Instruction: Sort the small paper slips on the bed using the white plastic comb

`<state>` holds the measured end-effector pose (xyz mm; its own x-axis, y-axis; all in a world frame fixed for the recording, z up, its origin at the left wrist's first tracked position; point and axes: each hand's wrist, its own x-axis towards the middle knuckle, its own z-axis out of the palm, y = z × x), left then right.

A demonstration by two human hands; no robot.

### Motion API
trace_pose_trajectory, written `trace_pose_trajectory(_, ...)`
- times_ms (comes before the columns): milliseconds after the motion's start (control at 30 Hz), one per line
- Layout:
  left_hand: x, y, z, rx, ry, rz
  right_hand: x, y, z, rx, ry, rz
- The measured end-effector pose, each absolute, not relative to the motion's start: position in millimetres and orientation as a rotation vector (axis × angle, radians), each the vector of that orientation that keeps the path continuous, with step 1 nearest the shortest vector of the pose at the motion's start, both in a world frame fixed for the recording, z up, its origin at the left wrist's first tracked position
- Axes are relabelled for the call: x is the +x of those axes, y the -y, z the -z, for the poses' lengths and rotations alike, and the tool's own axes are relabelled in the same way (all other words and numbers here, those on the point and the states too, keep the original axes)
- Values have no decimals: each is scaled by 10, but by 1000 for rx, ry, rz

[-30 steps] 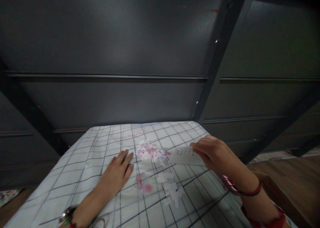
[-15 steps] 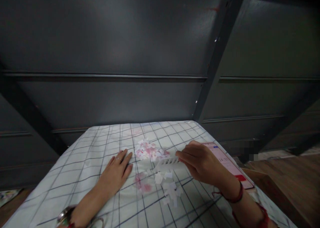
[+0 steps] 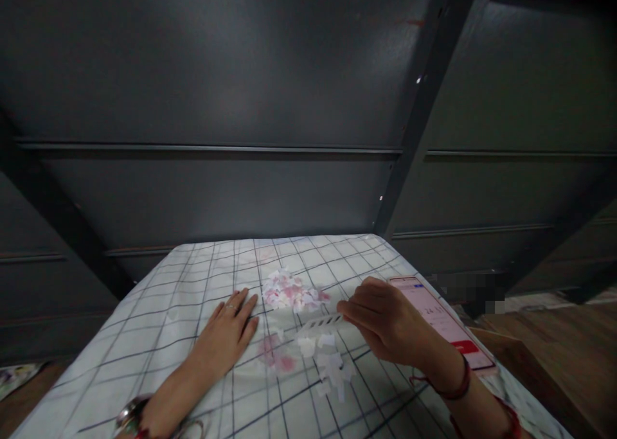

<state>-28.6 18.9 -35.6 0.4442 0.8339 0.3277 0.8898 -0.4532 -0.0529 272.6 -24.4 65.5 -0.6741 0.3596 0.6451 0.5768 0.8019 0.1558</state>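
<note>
My right hand (image 3: 373,320) is closed in a pinch on one end of a white slotted strip (image 3: 321,323), which points left over the cloth. Whether it is a comb or another tool I cannot tell. Just beyond the strip lies a heap of white and pink paper scraps (image 3: 289,292). On the near side, loose white paper scraps (image 3: 332,368) are scattered beside a pink stain (image 3: 277,355). My left hand (image 3: 229,323) rests flat on the cloth left of the heap, fingers stretched out, holding nothing.
A white checked cloth (image 3: 193,285) covers the table. Right of my right hand lies a phone (image 3: 441,320) with a lit pink screen, near the table edge. A cardboard box (image 3: 520,362) stands on the floor at the right. Dark metal panels (image 3: 216,195) rise behind the table.
The slotted strip has come slightly nearer to me, away from the heap, and its tilt has changed. My left hand stays flat on the cloth. The whole view has shifted a little.
</note>
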Motion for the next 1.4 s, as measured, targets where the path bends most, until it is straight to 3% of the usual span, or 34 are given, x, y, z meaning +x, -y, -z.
trace_pose_trajectory(800, -263, -185, 331, -2491, 1518, 404, 2797, 248, -694, -770, 2342, 665)
trace_pose_trajectory(1200, -288, -205, 391, -2495, 1513, 463, 2983, 222, -753, -855, 2374, 477)
trace_pose_trajectory(1400, -292, -205, 396, -2496, 1511, 443, 2988, 94, -646, -865, 2305, 595)
